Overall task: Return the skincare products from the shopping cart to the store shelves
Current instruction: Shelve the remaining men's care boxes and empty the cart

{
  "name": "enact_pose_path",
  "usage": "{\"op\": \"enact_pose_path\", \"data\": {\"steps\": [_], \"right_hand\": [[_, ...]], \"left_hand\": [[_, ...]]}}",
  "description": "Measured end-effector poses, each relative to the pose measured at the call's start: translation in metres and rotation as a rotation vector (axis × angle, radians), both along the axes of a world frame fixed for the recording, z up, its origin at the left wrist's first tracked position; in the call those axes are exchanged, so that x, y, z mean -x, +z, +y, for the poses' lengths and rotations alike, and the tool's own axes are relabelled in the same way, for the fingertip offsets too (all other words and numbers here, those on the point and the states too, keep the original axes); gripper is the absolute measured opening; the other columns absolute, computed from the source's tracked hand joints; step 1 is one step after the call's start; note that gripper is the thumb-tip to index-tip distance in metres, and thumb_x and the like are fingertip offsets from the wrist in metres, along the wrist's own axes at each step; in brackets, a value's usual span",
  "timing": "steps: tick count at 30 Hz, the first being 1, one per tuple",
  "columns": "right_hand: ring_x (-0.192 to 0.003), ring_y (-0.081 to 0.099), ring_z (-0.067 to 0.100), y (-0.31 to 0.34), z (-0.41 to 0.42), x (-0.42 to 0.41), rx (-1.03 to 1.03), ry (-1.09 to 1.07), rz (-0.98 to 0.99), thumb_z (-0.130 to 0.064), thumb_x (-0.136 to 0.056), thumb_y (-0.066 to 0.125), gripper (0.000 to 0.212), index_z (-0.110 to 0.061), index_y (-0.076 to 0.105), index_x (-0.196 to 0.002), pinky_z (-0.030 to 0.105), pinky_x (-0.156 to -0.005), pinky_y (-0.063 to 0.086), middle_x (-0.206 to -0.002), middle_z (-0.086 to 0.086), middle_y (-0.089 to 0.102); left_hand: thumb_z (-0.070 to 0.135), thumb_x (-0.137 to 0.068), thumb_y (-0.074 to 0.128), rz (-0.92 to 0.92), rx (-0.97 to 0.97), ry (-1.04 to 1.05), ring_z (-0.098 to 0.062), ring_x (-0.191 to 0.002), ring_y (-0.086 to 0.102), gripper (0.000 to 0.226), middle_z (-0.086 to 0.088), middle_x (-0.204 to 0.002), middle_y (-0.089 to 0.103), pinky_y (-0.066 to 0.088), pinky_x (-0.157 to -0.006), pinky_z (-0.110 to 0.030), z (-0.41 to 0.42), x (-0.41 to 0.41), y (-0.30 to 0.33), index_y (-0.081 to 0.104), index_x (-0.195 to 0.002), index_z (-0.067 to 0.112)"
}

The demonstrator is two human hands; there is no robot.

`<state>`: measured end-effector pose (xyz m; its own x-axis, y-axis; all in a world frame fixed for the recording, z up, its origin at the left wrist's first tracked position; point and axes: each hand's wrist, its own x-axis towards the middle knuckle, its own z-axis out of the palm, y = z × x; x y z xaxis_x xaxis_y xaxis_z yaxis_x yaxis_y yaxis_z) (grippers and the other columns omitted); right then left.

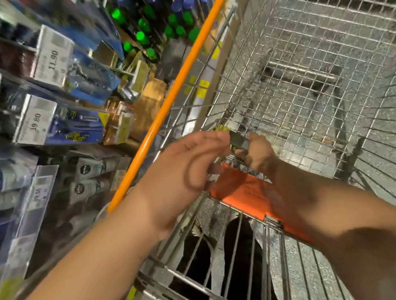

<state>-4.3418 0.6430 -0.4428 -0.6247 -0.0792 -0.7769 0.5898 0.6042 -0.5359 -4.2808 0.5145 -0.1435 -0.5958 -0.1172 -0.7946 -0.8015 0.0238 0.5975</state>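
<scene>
- A small dark box (239,142) with a yellow-green end sits at frame centre, above the cart (304,53) basket near its orange-trimmed near edge.
- The right hand (257,154) grips the box's lower right end, fingers curled round it.
- The left hand (193,160) is beside the box's upper left end, fingers loosely spread; whether it touches is unclear from blur.
- The box's long axis runs from upper left to lower right, between the two hands.
- The shelves (42,117) lie at frame left, beyond the orange rail, nearer the left hand.
- No other product shows in the basket.
</scene>
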Motion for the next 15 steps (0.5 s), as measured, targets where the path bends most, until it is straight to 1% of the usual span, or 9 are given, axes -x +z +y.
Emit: {"op": "enact_pose_path", "data": {"steps": [1, 2, 3, 4, 6, 10, 12, 13, 15], "right_hand": [[-0.061, 0.064, -0.006, 0.005, 0.000, -0.002, -0.030, 0.038, -0.009, -0.011, -0.110, 0.039, 0.017, -0.021, 0.048, -0.101, 0.012, -0.054, 0.052, -0.091, 0.004, 0.048], [-0.078, 0.069, -0.004, 0.006, 0.003, -0.006, -0.043, 0.012, -0.005, -0.013, -0.108, 0.045, 0.010, -0.015, 0.053, -0.113, 0.016, -0.067, 0.056, -0.099, 0.011, 0.054], [-0.100, 0.070, 0.010, 0.002, 0.005, -0.008, 0.009, -0.086, -0.072, -0.017, -0.104, 0.055, 0.022, -0.008, 0.054, -0.124, 0.026, -0.082, 0.056, -0.111, 0.017, 0.059], [-0.111, 0.066, 0.026, 0.008, 0.010, -0.010, -0.029, -0.071, -0.030, -0.023, -0.101, 0.063, 0.036, -0.002, 0.054, -0.128, 0.031, -0.087, 0.053, -0.118, 0.020, 0.060], [-0.103, 0.064, 0.033, 0.036, 0.017, -0.015, -0.013, -0.140, 0.004, -0.030, -0.099, 0.066, 0.041, 0.001, 0.056, -0.125, 0.027, -0.078, 0.047, -0.114, 0.020, 0.063], [-0.069, 0.059, 0.018, 0.107, 0.034, -0.021, -0.049, -0.213, 0.133, -0.032, -0.101, 0.063, 0.032, -0.003, 0.053, -0.108, 0.012, -0.052, 0.041, -0.088, 0.005, 0.063], [-0.068, 0.064, 0.019, 0.141, 0.036, -0.028, 0.014, -0.293, 0.181, -0.034, -0.097, 0.069, 0.031, -0.009, 0.052, -0.105, 0.025, -0.064, 0.057, -0.083, 0.002, 0.066], [-0.067, 0.067, 0.023, 0.161, 0.036, -0.032, 0.068, -0.361, 0.199, -0.034, -0.096, 0.072, 0.028, -0.014, 0.053, -0.102, 0.034, -0.064, 0.058, -0.084, 0.006, 0.070], [-0.065, 0.069, 0.025, 0.199, 0.034, -0.040, 0.173, -0.460, 0.254, -0.035, -0.094, 0.074, 0.024, -0.023, 0.054, -0.096, 0.037, -0.060, 0.056, -0.084, 0.009, 0.074]], "left_hand": [[0.030, -0.094, 0.066, -0.007, -0.034, 0.033, -0.023, -0.089, 0.066, 0.033, -0.005, -0.114, 0.075, 0.050, -0.074, -0.030, -0.001, 0.000, 0.001, 0.071, -0.122, 0.013], [0.029, -0.097, 0.062, -0.025, -0.064, 0.056, -0.019, -0.087, 0.065, 0.033, -0.005, -0.110, 0.075, 0.051, -0.069, -0.026, -0.001, 0.001, 0.002, 0.070, -0.123, 0.012], [0.030, -0.098, 0.060, -0.034, -0.042, 0.066, -0.016, -0.085, 0.065, 0.032, -0.004, -0.107, 0.075, 0.051, -0.066, -0.024, 0.000, 0.002, -0.001, 0.070, -0.123, 0.012], [0.031, -0.099, 0.061, -0.042, -0.021, 0.067, -0.015, -0.084, 0.065, 0.032, -0.004, -0.103, 0.074, 0.051, -0.066, -0.025, 0.001, 0.005, 0.001, 0.070, -0.122, 0.012], [0.031, -0.099, 0.062, -0.048, -0.007, 0.089, -0.018, -0.084, 0.063, 0.028, 0.001, -0.093, 0.071, 0.048, -0.068, -0.029, 0.002, 0.009, 0.004, 0.071, -0.119, 0.013], [0.034, -0.100, 0.062, 0.004, -0.020, 0.085, -0.019, -0.085, 0.063, 0.016, 0.008, -0.087, 0.068, 0.051, -0.073, -0.032, 0.005, 0.013, 0.029, 0.068, -0.109, 0.023], [0.035, -0.100, 0.061, 0.031, -0.026, 0.109, -0.019, -0.086, 0.062, 0.012, 0.006, -0.094, 0.069, 0.053, -0.078, -0.037, 0.007, 0.012, 0.045, 0.066, -0.104, 0.025], [0.035, -0.100, 0.060, 0.051, -0.022, 0.111, -0.019, -0.088, 0.062, 0.010, 0.006, -0.098, 0.068, 0.055, -0.081, -0.041, 0.007, 0.010, 0.054, 0.065, -0.101, 0.026], [0.033, -0.101, 0.058, 0.106, -0.011, 0.097, -0.020, -0.094, 0.062, 0.009, 0.005, -0.108, 0.066, 0.058, -0.081, -0.047, 0.007, 0.005, 0.077, 0.065, -0.098, 0.028]]}}
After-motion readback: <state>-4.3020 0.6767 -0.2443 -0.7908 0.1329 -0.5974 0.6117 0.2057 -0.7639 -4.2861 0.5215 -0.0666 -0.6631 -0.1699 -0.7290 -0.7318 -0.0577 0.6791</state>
